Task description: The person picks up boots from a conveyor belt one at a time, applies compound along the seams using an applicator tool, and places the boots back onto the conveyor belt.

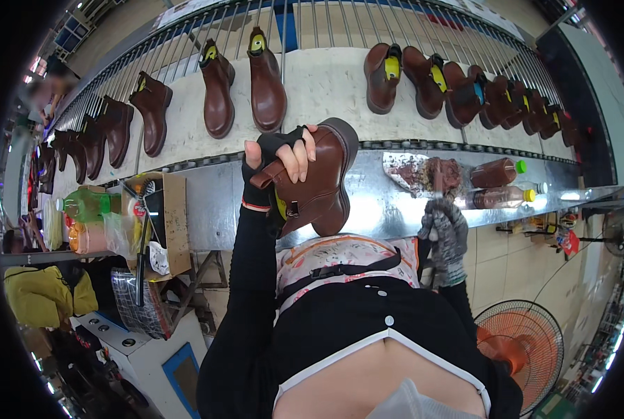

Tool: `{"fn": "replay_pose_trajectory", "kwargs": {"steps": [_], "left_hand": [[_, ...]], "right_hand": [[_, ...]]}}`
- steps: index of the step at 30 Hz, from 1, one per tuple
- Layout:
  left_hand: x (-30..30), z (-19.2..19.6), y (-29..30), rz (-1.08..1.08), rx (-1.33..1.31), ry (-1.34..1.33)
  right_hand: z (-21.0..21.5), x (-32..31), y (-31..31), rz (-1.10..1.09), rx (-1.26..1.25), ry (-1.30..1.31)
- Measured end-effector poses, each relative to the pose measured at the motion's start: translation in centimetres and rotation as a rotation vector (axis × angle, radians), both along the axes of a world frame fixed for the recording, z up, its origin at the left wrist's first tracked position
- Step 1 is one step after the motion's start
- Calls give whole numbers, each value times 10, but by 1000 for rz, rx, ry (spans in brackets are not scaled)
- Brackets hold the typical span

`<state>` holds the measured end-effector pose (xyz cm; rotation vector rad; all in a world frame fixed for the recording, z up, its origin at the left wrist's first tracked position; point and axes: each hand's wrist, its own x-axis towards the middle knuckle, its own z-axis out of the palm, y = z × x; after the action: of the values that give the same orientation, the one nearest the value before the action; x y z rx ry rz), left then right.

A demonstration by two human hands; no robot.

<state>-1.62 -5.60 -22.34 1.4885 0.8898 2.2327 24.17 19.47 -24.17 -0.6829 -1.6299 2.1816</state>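
nearby, brown-filled bottles (pixel 494 173), left hand (pixel 283 150) gripping boot (pixel 320 174)

- Fan (pixel 520 353) with orange blades behind a round wire cage, near right.
- Pale tiled floor (pixel 494 269), right.
- Tall grey panel (pixel 605 101), far right.
- Open cardboard box (pixel 178 223), left.
- Green plastic bottle (pixel 85 202), farther left than the box.
- Yellow cloth (pixel 39 297), left, nearer than the bottle.
- White cabinet (pixel 148 366) with dark round knobs, near left.

In your left hand (pixel 287 157), you hold one shiny brown ankle boot (pixel 324 183), tilted, its toe toward you, its yellow inside (pixel 281 205) partly visible.
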Motion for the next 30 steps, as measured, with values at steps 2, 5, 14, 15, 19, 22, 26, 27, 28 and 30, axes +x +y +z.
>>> {"fn": "replay_pose_trajectory", "kwargs": {"steps": [2, 5, 14, 15, 19, 22, 26, 27, 28, 30], "left_hand": [[-2, 1, 8, -32, -20, -14], [-2, 5, 15, -85, -37, 31], [-2, 8, 23, -141, -85, 41], [-2, 7, 24, -146, -80, 46], [-1, 3, 25, -153, -54, 35], [-1, 6, 26, -156, -56, 48], [0, 8, 25, -168, -77, 64], [1, 8, 25, -160, -74, 60], [1, 8, 25, -152, -70, 55], [1, 6, 25, -159, -65, 56]], "right_hand": [[33, -16, 5, 136, 0, -46], [69, -33, 10, 320, 188, -97], [120, -69, -12, 680, 1421, 112], [121, -71, -13, 680, 1443, 111], [118, -74, -14, 673, 1420, 177], [117, -74, -15, 659, 1428, 180], [117, -72, -13, 706, 1466, 137], [119, -72, -16, 687, 1411, 108], [121, -72, -17, 668, 1355, 80], [123, -76, -15, 678, 1312, 115]]}}
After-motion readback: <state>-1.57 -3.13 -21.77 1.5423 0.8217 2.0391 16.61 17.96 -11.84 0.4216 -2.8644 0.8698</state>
